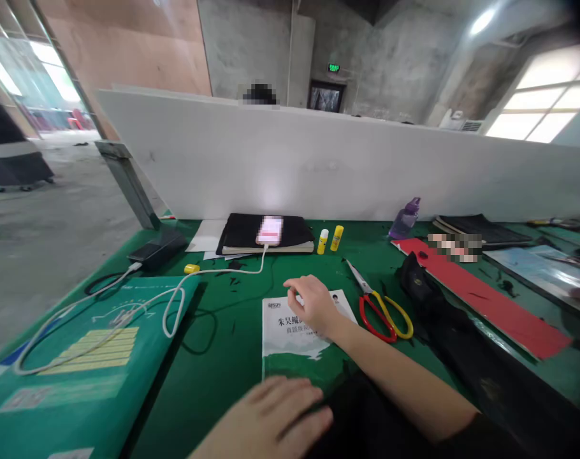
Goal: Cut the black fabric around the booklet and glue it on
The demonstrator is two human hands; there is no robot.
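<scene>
- White-and-green book [283,347] lies on the green bench [223,395] in the head view, right in front of the person, its printed cover facing up.
- The right hand [311,305] is over the book's upper part, covering some of the title; its fingers curl loosely with nothing visible between them, and whether it presses on the cover I cannot tell.
- The left hand [275,417] is nearer the camera, by the book's lower edge, fingers extended and loosely parted (it is somewhat blurred), with nothing seen in its grasp.
- Scissors [370,299] with one red and one yellow handle lie just right of the book.
- Two yellow glue sticks [336,238] stand upright beyond it, near a black notebook [239,231] bearing a lit phone [270,231].
- A white cable [242,271] runs from the phone leftward across a green folder [79,408].
- Farther right lies a red strip [485,299].
</scene>
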